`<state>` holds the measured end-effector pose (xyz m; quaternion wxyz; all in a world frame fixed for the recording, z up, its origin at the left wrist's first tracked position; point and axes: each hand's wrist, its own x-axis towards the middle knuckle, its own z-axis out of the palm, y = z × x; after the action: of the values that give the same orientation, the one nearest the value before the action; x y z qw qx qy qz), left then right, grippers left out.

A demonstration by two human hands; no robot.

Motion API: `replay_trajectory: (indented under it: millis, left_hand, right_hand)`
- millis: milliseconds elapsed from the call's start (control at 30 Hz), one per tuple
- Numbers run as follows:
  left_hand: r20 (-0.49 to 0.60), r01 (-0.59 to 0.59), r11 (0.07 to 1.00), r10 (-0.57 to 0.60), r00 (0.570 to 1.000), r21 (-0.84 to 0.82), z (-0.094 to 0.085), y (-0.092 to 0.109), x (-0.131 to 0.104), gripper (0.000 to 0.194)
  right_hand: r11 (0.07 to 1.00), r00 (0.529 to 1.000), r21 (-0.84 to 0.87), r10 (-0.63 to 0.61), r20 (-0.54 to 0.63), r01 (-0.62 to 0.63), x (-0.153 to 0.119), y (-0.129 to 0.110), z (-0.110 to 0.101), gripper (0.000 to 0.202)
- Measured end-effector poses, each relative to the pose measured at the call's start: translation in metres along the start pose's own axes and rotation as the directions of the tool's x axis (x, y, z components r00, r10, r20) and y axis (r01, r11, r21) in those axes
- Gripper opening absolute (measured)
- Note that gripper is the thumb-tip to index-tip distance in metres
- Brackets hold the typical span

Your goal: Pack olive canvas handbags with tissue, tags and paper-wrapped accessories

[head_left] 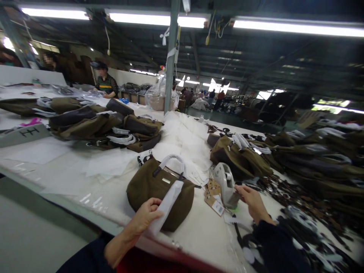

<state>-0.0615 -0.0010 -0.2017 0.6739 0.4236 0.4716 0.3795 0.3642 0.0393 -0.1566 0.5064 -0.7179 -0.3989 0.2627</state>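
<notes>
An olive bag (139,185) lies on the white table in front of me, one of its handles (173,161) wrapped in white. My left hand (148,215) pinches a strip of white wrapping (170,198) that lies slantwise across the bag's front. To the right stands a grey tape dispenser (224,182). My right hand (250,198) is at its front end, fingers pressed together; what they hold, if anything, is too small to make out. Brown cardboard tags (212,194) lie between the bag and the dispenser.
White sheets (184,140) are piled behind the bag. More olive bags lie at left (91,123) and right (239,155). Dark straps and small parts (287,193) cover the right side. A metal post (170,68) rises behind the table. A person (105,81) is at the back left.
</notes>
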Motion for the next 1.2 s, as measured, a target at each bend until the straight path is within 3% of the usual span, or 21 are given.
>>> replay_trajectory:
  millis: [233, 333, 433, 633, 733, 833, 933, 1033, 1100, 1133, 1200]
  left_hand:
    - [0.053, 0.006, 1.0, -0.005, 0.999, -0.016, -0.005, -0.006, 0.004, 0.051]
    - [0.062, 0.001, 1.0, -0.001, 0.998, -0.006, -0.006, -0.007, 0.005, 0.05]
    - [0.068, -0.004, 1.0, 0.005, 0.998, -0.013, -0.007, -0.007, 0.007, 0.051]
    - [0.053, 0.002, 1.0, -0.001, 0.999, -0.024, -0.007, -0.005, 0.005, 0.05]
    - [0.046, -0.004, 0.999, 0.006, 0.999, -0.034, -0.005, -0.001, 0.001, 0.047]
    - [0.036, -0.003, 0.999, 0.004, 0.999, -0.043, -0.003, 0.002, -0.003, 0.046]
    - [0.023, -0.02, 0.999, 0.021, 1.0, -0.039, -0.002, 0.002, -0.003, 0.047]
    - [0.013, -0.043, 0.999, 0.043, 0.999, -0.024, -0.001, 0.0, -0.003, 0.048]
    - [0.014, -0.065, 0.998, 0.065, 0.998, -0.009, 0.0, -0.002, -0.004, 0.046]
    - [0.014, -0.081, 0.997, 0.081, 0.997, -0.004, 0.0, -0.002, -0.005, 0.044]
    - [0.016, -0.106, 0.994, 0.106, 0.994, -0.003, 0.001, -0.003, -0.006, 0.043]
  right_hand:
    - [0.995, 0.995, 0.059, -0.082, -0.061, 0.086, -0.03, -0.006, -0.014, 0.038]
    - [0.98, 0.998, 0.192, 0.058, 0.004, -0.058, -0.051, 0.002, -0.018, 0.037]
    - [0.902, 0.974, 0.368, 0.208, 0.088, -0.226, -0.062, 0.017, -0.013, 0.036]
    - [0.814, 0.945, 0.482, 0.279, 0.168, -0.326, -0.057, 0.037, 0.008, 0.035]
    - [0.777, 0.923, 0.499, 0.303, 0.238, -0.384, -0.065, 0.031, 0.016, 0.038]
    - [0.753, 0.897, 0.509, 0.249, 0.366, -0.417, -0.089, 0.003, 0.028, 0.037]
    - [0.778, 0.814, 0.467, 0.097, 0.572, -0.421, -0.123, -0.043, 0.058, 0.03]
    - [0.852, 0.617, 0.33, -0.01, 0.787, -0.407, -0.156, -0.079, 0.103, 0.031]
    - [0.906, 0.519, 0.24, -0.027, 0.854, -0.348, -0.169, -0.087, 0.132, 0.035]
    - [0.928, 0.496, 0.197, -0.015, 0.868, -0.315, -0.173, -0.085, 0.145, 0.037]
    - [0.959, 0.497, 0.12, 0.024, 0.868, -0.256, -0.175, -0.077, 0.163, 0.04]
